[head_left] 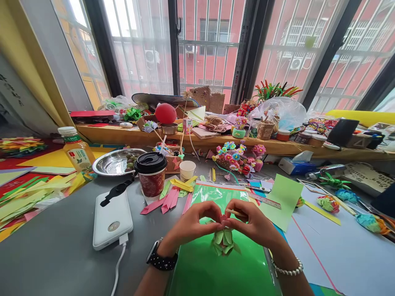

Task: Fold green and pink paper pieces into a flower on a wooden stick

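Above the green mat (pixel 197 267), my left hand (pixel 197 222) and my right hand (pixel 251 222) meet with thumbs and fingertips pressed together. Both pinch the pinkish top of a folded paper flower (pixel 224 242), whose light green petals hang below the fingers. A thin wooden stick (pixel 236 212) lies across the fingers of my right hand. The fingertips hide the exact point where they grip the paper.
On the left are a white power bank (pixel 112 220) with a cable, a lidded coffee cup (pixel 151 174) and a metal plate (pixel 108 164). Folded paper strips (pixel 169 199) lie beyond my left hand. Green paper (pixel 285 197) and a ruler (pixel 267 200) lie to the right.
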{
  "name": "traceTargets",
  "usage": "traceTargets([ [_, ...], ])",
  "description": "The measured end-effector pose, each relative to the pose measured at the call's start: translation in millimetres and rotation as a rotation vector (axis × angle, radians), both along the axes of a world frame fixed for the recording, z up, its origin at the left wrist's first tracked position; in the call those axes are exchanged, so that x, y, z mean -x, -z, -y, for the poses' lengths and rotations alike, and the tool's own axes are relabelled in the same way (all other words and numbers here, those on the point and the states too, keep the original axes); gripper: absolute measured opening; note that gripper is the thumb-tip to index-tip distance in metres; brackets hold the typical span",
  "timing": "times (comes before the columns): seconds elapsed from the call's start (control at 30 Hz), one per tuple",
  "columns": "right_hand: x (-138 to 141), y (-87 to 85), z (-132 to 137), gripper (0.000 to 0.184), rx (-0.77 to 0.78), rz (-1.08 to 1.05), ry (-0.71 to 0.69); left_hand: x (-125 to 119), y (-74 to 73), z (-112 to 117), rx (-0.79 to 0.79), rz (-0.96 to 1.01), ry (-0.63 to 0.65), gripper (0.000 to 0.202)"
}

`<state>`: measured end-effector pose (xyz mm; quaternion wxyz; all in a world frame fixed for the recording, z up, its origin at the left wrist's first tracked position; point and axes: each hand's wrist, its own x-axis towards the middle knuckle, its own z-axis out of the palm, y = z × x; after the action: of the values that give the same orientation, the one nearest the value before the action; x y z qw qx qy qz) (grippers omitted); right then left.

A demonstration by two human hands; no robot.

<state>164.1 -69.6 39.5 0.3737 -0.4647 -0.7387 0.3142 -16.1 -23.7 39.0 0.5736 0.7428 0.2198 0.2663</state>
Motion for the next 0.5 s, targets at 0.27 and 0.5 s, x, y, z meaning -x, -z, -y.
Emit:
traceTargets([
  [0.27,-1.1,6.5,-2.2,0.033,0.146,-0.202,-0.02,-1.4,5.4,-2.8,0.221,0.037,0.024,0.019],
  [0.5,1.1,2.3,-1.8,0.029,0.186,-0.227,-0.053,-3.9,6.6,-3.4,0.273,0.103,0.004,0.02],
])
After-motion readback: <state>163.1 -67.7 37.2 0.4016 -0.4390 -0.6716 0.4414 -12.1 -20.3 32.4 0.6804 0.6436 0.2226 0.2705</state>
